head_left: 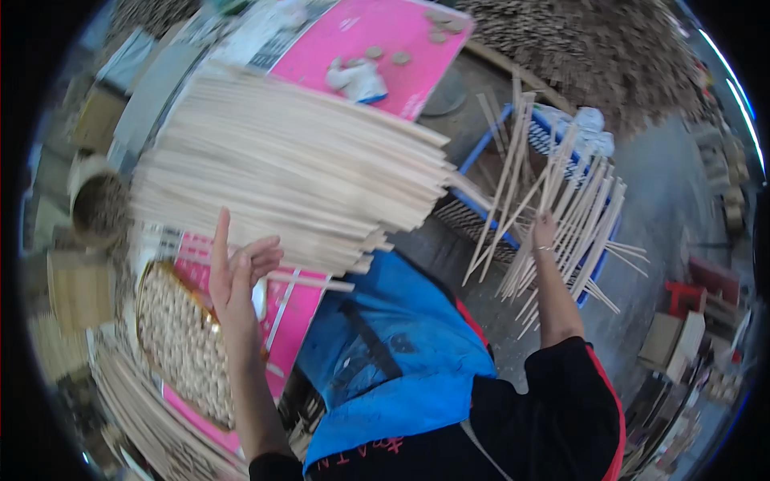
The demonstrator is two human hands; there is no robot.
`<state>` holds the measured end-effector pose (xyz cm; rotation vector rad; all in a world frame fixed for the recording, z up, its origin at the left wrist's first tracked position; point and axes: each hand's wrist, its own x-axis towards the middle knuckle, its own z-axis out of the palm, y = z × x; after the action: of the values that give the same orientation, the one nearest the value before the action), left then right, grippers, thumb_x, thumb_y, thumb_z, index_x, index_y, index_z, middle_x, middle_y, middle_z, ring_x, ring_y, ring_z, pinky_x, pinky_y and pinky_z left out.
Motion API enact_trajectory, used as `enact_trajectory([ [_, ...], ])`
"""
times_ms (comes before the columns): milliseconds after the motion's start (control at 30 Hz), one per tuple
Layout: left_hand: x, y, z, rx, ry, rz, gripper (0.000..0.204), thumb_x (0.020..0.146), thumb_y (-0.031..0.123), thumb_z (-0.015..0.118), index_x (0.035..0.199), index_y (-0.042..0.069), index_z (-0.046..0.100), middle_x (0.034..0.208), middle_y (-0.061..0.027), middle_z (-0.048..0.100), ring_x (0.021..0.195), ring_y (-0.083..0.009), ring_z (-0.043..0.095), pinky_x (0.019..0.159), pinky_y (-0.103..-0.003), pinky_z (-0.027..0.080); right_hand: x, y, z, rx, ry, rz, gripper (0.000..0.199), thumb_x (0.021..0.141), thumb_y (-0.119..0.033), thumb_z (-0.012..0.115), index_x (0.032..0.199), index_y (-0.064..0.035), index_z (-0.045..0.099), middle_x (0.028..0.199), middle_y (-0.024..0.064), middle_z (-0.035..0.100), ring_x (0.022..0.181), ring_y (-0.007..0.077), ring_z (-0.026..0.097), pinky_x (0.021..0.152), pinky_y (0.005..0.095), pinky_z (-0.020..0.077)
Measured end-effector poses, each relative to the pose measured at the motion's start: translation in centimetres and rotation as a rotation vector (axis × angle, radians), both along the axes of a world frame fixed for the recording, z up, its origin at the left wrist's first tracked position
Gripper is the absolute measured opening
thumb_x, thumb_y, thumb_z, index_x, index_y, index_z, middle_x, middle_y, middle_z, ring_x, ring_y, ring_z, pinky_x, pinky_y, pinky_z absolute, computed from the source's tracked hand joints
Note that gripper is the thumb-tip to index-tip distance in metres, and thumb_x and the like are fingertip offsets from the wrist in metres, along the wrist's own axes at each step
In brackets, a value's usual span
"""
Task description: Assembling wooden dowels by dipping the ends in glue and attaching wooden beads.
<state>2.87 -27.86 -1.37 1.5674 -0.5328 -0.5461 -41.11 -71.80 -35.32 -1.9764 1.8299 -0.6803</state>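
My left hand (234,284) is raised over the pink sheet at the left, its index finger stretched out and the others loosely bent, with nothing in it. Just beyond it, a wide layer of pale wooden sticks (297,160) lies side by side across the table. Out to the right, my right hand (544,231) is closed on wooden sticks (553,180) over a blue plastic basket (481,152). Its fingertips are partly hidden among them. More loose sticks (593,216) lie crosswise over the basket and jut past its rim.
A gold-rimmed tray (215,309) of small round pale pieces sits at the left. On the far pink board (369,40) lie a crumpled white-and-blue bag (358,78) and several round discs (401,58). A great heap of brown pieces (585,48) fills the back right.
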Motion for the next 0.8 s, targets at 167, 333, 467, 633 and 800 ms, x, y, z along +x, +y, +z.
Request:
enact_trajectory([
  [167, -1.2, 5.8, 0.4, -0.021, 0.045, 0.274, 0.066, 0.097, 0.005, 0.054, 0.155, 0.004, 0.024, 0.117, -0.0149, 0.068, 0.098, -0.0179, 0.067, 0.086, -0.029, 0.054, 19.9, 7.0, 21.1, -0.128, -0.619, 0.498, 0.027, 0.098, -0.01, 0.06, 0.121, 0.0017, 0.064, 0.109, 0.007, 0.067, 0.1, 0.0143, 0.062, 0.089, 0.0262, 0.048],
  [333, -1.7, 9.3, -1.6, -0.089, 0.167, 0.342, 0.044, 0.099, 0.015, 0.059, 0.139, 0.001, 0.05, 0.107, -0.0108, 0.069, 0.092, -0.015, 0.065, 0.081, -0.028, 0.053, 30.7, 19.6, 30.4, -0.178, -0.293, 1.219, 0.018, 0.086, -0.01, 0.069, 0.103, -0.003, 0.069, 0.09, 0.0101, 0.065, 0.082, 0.0239, 0.065, 0.071, 0.0314, 0.0505],
  [467, -1.5, 12.8, -2.2, -0.139, 0.164, 0.411, 0.04, 0.1, 0.016, 0.059, 0.135, 0.0, 0.054, 0.106, -0.0093, 0.069, 0.089, -0.0126, 0.064, 0.079, -0.026, 0.052, 33.9, 22.9, 28.9, -0.388, -0.092, 1.309, 0.02, 0.08, -0.018, 0.073, 0.095, -0.006, 0.067, 0.09, 0.0092, 0.06, 0.088, 0.0291, 0.059, 0.073, 0.0402, 0.0478],
  [633, -1.1, 19.2, -1.9, -0.029, 0.078, 0.623, 0.037, 0.1, 0.014, 0.056, 0.134, 0.0, 0.056, 0.106, -0.008, 0.069, 0.087, -0.01, 0.063, 0.077, -0.024, 0.051, 36.9, 26.4, 28.5, -0.23, 0.005, 1.412, 0.021, 0.08, -0.019, 0.072, 0.095, -0.0066, 0.064, 0.093, 0.0115, 0.06, 0.092, 0.0309, 0.061, 0.076, 0.0432, 0.0494],
  [800, 1.0, 22.4, -3.3, 0.087, -0.004, 0.665, 0.034, 0.099, 0.013, 0.058, 0.132, 0.004, 0.059, 0.102, -0.0054, 0.071, 0.086, -0.0077, 0.062, 0.075, -0.022, 0.049, 37.6, 27.9, 28.7, -0.41, 0.199, 1.346, 0.02, 0.08, -0.012, 0.066, 0.099, -0.0061, 0.06, 0.092, 0.0119, 0.059, 0.091, 0.0301, 0.062, 0.074, 0.0427, 0.0529],
])
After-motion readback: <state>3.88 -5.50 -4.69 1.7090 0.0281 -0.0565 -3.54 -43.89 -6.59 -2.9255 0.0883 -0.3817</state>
